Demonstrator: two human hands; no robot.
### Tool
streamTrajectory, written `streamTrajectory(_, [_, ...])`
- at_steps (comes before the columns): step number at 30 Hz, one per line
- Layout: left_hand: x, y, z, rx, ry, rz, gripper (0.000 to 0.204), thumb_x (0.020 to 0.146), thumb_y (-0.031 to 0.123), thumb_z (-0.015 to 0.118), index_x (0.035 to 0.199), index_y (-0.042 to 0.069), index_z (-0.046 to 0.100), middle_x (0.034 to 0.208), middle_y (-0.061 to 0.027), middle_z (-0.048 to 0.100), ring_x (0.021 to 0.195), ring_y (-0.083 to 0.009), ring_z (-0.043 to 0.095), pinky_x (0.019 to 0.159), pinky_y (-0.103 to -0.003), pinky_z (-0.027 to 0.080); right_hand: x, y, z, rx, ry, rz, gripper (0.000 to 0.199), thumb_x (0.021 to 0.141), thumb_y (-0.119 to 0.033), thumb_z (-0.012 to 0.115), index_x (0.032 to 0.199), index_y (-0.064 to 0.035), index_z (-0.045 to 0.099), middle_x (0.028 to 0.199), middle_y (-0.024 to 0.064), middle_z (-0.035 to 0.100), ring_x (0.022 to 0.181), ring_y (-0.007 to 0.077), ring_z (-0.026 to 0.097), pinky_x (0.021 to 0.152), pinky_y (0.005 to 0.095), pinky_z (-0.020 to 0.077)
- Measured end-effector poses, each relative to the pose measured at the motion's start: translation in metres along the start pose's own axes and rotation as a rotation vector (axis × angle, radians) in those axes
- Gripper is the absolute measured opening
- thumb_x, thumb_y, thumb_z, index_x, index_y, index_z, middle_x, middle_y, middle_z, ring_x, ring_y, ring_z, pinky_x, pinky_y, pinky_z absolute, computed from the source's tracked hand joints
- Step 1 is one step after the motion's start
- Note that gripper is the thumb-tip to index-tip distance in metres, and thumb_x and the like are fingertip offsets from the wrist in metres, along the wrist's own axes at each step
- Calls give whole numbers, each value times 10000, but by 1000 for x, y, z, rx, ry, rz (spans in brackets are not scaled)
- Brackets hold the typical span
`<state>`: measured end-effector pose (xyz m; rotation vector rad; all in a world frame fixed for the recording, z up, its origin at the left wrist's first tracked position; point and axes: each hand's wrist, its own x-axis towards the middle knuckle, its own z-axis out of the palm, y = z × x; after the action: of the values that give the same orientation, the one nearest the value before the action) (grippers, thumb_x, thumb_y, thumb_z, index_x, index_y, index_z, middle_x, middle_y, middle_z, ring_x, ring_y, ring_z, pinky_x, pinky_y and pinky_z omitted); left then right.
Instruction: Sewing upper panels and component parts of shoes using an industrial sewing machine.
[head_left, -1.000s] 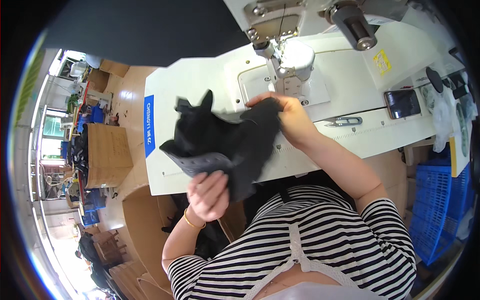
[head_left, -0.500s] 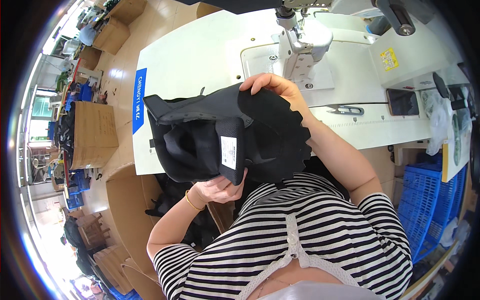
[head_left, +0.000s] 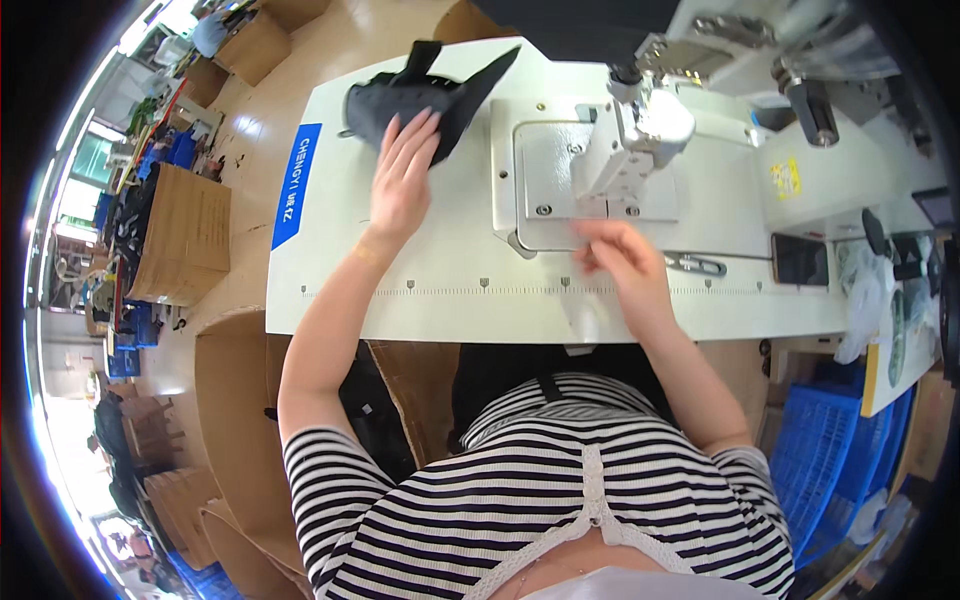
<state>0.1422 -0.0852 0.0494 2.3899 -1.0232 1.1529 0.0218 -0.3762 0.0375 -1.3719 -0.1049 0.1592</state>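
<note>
A black sewn shoe upper (head_left: pixel 395 104) lies on the white sewing table (head_left: pixel 430 320) near its far left corner, a pointed flap sticking out to the right. My left hand (head_left: pixel 402 180) rests on its near side, fingers stretched out flat over it. In front of the sewing machine's needle area, my right hand (head_left: pixel 622 262) hovers over the table, apart from the upper. Its fingers look bent but are smeared by motion, so a grip cannot be made out. The sewing machine head (head_left: pixel 640 145) stands just beyond that hand.
Thread snips (head_left: pixel 697 264) and a dark phone (head_left: pixel 799 260) lie right of my right hand. A clear plastic bag (head_left: pixel 862 290) hangs at the right edge, above blue crates (head_left: pixel 815 450). An open cardboard box (head_left: pixel 235 400) with black pieces stands below the table's left side.
The shoe upper went from both hands above the table's near edge to the far left of the tabletop. My right hand has let go and come down by the machine.
</note>
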Motion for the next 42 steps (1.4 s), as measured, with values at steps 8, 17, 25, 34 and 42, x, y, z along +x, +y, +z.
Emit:
streamTrajectory(8, [124,-30,154,-21,-228,-292,774,816,318,612,1471,151,235,1545,-130,163,1431,-335,92,1109,-576,136,-29,-4,35,-103,-244,28,179,914,-21,484,1015,9,629,990,69,653,825,112,591,725,242,466])
streamTrajectory(17, [-8,49,-25,-200,309,-512,438,789,38,603,1216,20,505,1353,-177,438,1274,-355,381,1042,-441,344,-51,13,59,-199,-431,218,182,911,15,475,1006,26,631,946,80,645,797,109,599,736,225,467])
streamTrajectory(25, [-254,290,-180,-7,-183,-1277,588,762,88,678,1279,-27,424,1308,-217,460,1165,-377,483,958,-427,424,-56,66,133,-226,-899,374,212,929,-22,478,1106,51,571,1047,102,623,922,144,607,804,268,493])
streamTrajectory(34, [-335,252,-208,-945,279,-2066,294,934,151,545,1165,-30,541,1010,-97,657,913,-142,617,823,-273,500,-56,82,226,-581,-910,-283,192,887,26,532,1071,29,588,1155,153,599,983,201,609,786,268,504])
streamTrajectory(42, [-606,211,-127,-118,-568,-2226,536,802,300,657,1165,-70,522,1149,-278,575,1063,-396,568,913,-414,469,1,80,298,-1023,-821,-843,256,871,-56,579,1120,3,586,1293,142,521,1197,300,486,1009,378,377])
